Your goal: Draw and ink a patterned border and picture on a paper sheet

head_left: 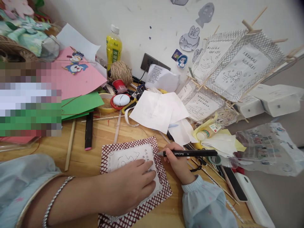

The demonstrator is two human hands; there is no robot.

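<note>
A sheet of paper (159,186) with a dark red lattice border lies on the wooden table, bearing black line drawing and handwriting in its white middle. Across it rests my left hand (133,185), palm down with fingers extended, hiding much of the drawing. My right hand (177,161) grips a black marker pen (190,153), its grey tip pointing left at the sheet's right border. Whether the tip touches the paper I cannot tell.
Behind the sheet lie white papers (154,109), a twine ball (120,72) and a yellow drink bottle (114,46). A capped black marker (89,131) and a wooden stick (70,145) lie left. A stick-framed paper lantern (237,66) stands right, above a small jar (209,131).
</note>
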